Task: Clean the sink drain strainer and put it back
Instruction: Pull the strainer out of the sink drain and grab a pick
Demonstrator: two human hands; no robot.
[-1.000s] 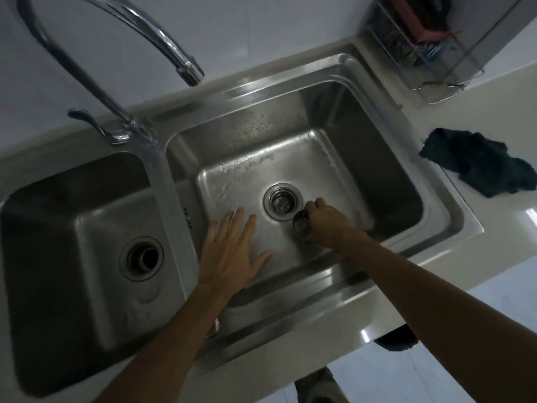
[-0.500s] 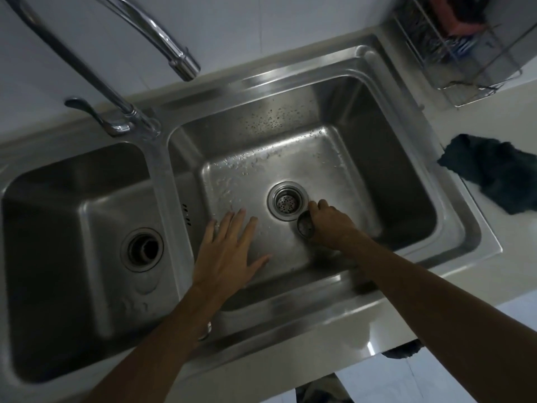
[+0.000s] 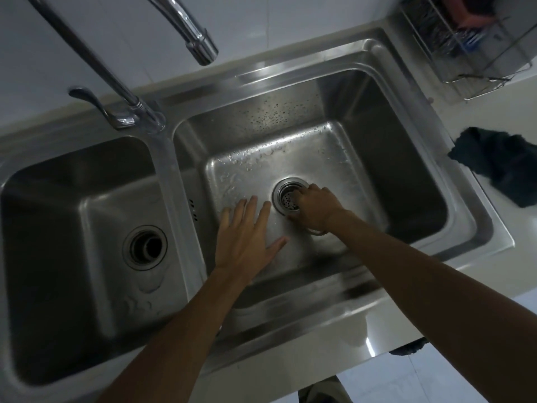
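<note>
The perforated drain strainer (image 3: 286, 198) sits in the drain opening of the right basin (image 3: 392, 170), ringed by a shiny flange. My right hand (image 3: 315, 206) lies over the drain's right side, fingers curled down onto the strainer and hiding part of it. A curved metal rim (image 3: 316, 231) shows under the heel of that hand; what it belongs to is unclear. Just left of the drain, my left hand (image 3: 247, 237) rests flat on the wet basin floor, fingers spread, holding nothing.
The faucet spout (image 3: 200, 45) hangs above the right basin's back edge, with its lever (image 3: 87, 97) to the left. The left basin has an open drain hole (image 3: 145, 247). A dark cloth (image 3: 499, 164) lies on the counter at right, behind it a wire rack (image 3: 470, 42).
My right hand moved from beside the drain up onto it, and the dark round piece seen at its fingertips is now hidden. The left hand stayed flat in place.
</note>
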